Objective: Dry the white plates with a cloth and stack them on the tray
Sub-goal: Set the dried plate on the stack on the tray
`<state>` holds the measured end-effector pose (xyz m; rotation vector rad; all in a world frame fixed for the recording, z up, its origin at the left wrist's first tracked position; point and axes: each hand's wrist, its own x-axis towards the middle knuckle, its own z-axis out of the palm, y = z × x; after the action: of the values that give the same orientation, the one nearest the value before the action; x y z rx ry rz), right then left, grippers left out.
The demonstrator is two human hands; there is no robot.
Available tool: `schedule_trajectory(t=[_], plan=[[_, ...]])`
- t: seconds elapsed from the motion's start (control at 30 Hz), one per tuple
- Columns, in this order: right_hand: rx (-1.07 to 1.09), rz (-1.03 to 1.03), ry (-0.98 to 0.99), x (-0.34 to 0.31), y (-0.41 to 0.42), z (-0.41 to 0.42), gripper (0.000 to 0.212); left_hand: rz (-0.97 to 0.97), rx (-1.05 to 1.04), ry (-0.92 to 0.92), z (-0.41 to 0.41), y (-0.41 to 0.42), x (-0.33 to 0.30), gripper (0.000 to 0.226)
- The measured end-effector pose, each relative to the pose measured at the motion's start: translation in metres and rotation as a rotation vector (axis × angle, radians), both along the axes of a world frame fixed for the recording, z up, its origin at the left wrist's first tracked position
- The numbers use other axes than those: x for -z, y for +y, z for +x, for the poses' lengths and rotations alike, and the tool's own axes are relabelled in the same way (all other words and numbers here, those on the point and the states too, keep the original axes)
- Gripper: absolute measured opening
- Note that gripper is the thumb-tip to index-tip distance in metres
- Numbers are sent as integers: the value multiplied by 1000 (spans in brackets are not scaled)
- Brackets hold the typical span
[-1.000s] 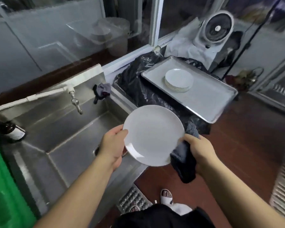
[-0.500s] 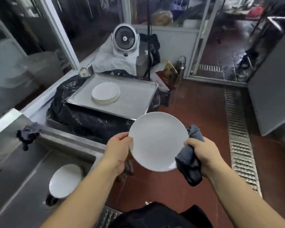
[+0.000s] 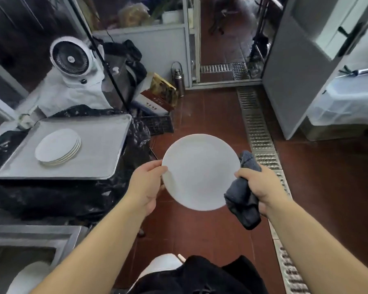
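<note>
I hold a round white plate [image 3: 200, 171] in front of me over the red floor. My left hand [image 3: 148, 183] grips its left rim. My right hand [image 3: 258, 188] grips a dark grey cloth [image 3: 243, 200] bunched against the plate's right rim. To the left, a metal tray [image 3: 102, 145] rests on black plastic and carries a stack of several white plates [image 3: 58, 147]. Another white plate [image 3: 28, 279] lies in the sink at the bottom left, partly hidden by my left arm.
A steel sink [image 3: 30, 240] sits at the lower left. A white fan [image 3: 69, 60] stands behind the tray, with boxes and a flask [image 3: 179, 79] beside it. A floor drain grate [image 3: 261, 145] runs along the right; a grey door [image 3: 302, 66] stands open.
The view has swung right from the sink toward the floor and doorway. The tray has shifted to the left of the frame. Both hands keep the same hold on plate and cloth.
</note>
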<state>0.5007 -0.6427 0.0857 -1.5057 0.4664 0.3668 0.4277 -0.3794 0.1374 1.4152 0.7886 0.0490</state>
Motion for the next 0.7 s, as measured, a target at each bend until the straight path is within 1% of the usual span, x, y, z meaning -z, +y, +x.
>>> schedule_trajectory(t=[0.17,0.33,0.57,0.7], plan=[[32,-52,23,9,-14,37,19,27,38,43,53,-9,7,25],[78,-101,50,18,-13,96,14,-14,103,39,124,-3,23,26],[110,-247,38,1,20,200,13,-123,148,49,240,33,35,25],[101,-314,-7,-4,44,258,17,-167,168,47,294,56,37,26]])
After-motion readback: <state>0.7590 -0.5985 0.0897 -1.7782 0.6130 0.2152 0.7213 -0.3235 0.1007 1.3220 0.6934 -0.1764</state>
